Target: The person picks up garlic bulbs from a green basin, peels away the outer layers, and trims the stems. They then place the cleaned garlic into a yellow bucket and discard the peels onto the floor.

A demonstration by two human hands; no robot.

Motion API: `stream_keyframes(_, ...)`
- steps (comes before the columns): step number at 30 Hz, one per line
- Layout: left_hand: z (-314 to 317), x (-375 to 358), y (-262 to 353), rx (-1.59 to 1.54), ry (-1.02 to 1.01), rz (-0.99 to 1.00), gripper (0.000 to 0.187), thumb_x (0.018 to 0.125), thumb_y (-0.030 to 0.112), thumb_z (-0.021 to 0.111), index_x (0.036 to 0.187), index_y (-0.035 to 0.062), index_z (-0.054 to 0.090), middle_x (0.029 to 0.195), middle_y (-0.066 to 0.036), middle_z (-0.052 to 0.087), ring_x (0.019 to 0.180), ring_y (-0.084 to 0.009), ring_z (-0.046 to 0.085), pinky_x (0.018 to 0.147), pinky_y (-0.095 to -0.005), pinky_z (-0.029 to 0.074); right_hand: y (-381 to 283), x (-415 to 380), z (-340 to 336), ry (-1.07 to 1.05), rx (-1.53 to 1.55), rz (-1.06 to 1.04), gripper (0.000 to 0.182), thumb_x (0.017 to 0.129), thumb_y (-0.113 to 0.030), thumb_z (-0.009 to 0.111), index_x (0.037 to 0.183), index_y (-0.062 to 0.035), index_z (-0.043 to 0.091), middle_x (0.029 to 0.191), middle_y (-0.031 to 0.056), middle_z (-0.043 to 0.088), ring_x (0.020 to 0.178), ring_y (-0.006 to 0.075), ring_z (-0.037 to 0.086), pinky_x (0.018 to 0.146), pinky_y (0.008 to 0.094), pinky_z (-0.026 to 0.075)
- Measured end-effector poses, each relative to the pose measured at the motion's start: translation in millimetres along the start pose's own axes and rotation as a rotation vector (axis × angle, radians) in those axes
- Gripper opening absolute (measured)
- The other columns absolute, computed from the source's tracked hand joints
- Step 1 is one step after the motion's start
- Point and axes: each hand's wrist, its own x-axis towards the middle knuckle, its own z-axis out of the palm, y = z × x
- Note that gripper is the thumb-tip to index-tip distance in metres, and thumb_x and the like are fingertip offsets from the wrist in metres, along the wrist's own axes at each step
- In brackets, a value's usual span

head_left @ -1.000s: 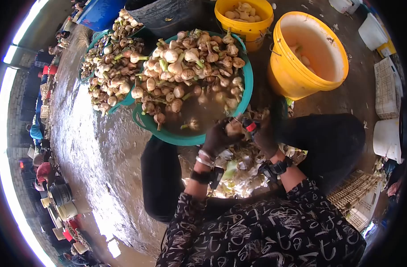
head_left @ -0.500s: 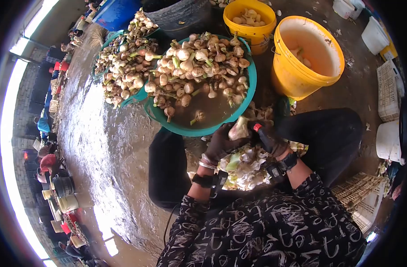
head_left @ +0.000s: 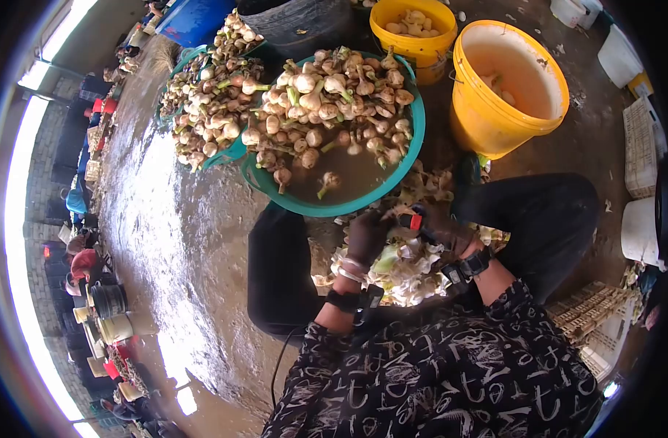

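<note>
My left hand, in a dark glove, is closed, fingers curled towards the other hand. Between the hands only a small pale patch of the garlic bulb shows; the fingers hide the rest. My right hand, gloved too, is closed against it, with a red band or piece at the thumb. What else the right fingers hold is hidden. Beneath both hands lies a heap of pale garlic peelings between my legs. Just beyond stands a teal tub of garlic bulbs in murky water.
A second teal tub heaped with garlic stands to the left. Two yellow buckets, a near one and a far one, hold some pale bulbs. Plastic crates lie at right. People sit along the far left wall beyond wet floor.
The garlic bulb, plainly visible in my left hand before, is now mostly covered by the fingers. My hands have turned and drawn together; the red piece faces the camera more. The view has shifted slightly.
</note>
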Motion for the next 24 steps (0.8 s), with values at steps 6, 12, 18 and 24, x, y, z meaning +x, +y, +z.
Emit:
stream_keyframes(6,-24,-16,-6,0.425,0.005,0.068,0.035,0.084,0.023,0.064,0.110,-0.0003,0.057,0.094,-0.009,0.064,0.079,-0.0187,0.061,0.064,-0.0308,0.050,-23,5,10,-0.070,0.038,-0.173,0.067,0.069,-0.017,0.073,0.129,-0.0065,0.044,0.120,0.0141,0.052,0.104,0.0189,0.053,0.081,0.0303,0.044)
stream_keyframes(12,-21,-8,13,-0.501,0.038,-0.623,0.037,0.087,0.023,0.057,0.116,-0.0006,0.052,0.101,-0.021,0.062,0.091,-0.0327,0.061,0.077,-0.0386,0.049,-25,-5,24,0.261,-0.813,-0.623,0.041,0.070,-0.006,0.065,0.110,-0.0062,0.057,0.099,0.0150,0.058,0.085,0.0173,0.058,0.070,0.0290,0.045)
stream_keyframes(18,-25,-36,-9,-0.142,0.076,0.038,0.031,0.092,0.026,0.051,0.106,-0.0002,0.060,0.093,-0.006,0.060,0.080,-0.0131,0.057,0.070,-0.0284,0.048,49,22,7,0.198,0.343,0.077,0.030,0.092,-0.029,0.049,0.105,-0.0024,0.058,0.105,0.0062,0.059,0.095,0.0134,0.056,0.081,0.0282,0.047)
stream_keyframes(24,-58,-64,9,-1.497,-0.401,0.032,0.033,0.073,0.011,0.070,0.103,-0.0009,0.061,0.094,-0.008,0.062,0.084,-0.0146,0.057,0.072,-0.0272,0.047,116,36,-7,0.013,1.362,0.135,0.037,0.095,-0.034,0.043,0.116,-0.0040,0.050,0.106,0.0049,0.059,0.092,0.0152,0.059,0.079,0.0270,0.051)
